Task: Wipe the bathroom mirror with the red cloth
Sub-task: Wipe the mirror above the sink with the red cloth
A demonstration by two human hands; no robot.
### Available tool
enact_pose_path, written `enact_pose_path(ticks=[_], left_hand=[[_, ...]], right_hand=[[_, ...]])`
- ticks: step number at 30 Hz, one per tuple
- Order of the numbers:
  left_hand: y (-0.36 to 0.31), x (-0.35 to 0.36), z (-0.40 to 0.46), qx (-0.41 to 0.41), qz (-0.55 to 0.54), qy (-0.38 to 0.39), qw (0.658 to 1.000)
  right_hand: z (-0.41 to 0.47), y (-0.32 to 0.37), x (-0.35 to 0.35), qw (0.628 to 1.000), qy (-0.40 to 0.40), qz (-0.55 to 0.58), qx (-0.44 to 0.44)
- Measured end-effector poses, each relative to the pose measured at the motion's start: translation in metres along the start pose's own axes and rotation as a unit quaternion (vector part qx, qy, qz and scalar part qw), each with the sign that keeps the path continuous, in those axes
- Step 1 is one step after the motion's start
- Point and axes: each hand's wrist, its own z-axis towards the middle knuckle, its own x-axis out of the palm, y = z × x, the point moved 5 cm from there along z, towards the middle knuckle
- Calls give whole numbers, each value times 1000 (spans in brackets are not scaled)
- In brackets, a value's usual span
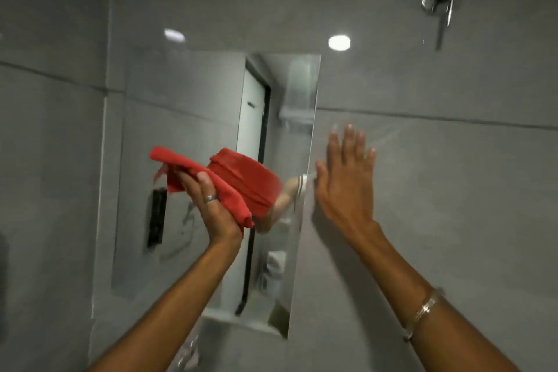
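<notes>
The red cloth [211,181] is bunched in the curled left hand [211,208] and held against the middle of the mirror [181,106]. The right hand [344,178], fingers spread flat, is braced on the wall tile [453,190] just right of the mirror. Overlapping passes with even pressure are best used. A chrome fixture [439,0] is mounted well above and right of the mirror, clear of the wiping.

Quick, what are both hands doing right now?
Left hand: closed, holding the red cloth.
Right hand: open and flat, holding nothing.
</notes>
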Motion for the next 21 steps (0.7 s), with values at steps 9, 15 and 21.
enact_pose_path(ticks=[9, 15, 21], left_hand=[[-16, 121, 119, 244, 483, 48, 839], [-50, 186, 135, 289, 521, 40, 802], [-61, 242, 99, 417, 537, 174, 712]], right_hand=[[55, -42, 21, 986, -135, -98, -24], [58, -40, 23, 980, -171, -101, -28], [57, -43, 28, 976, -191, -101, -30]])
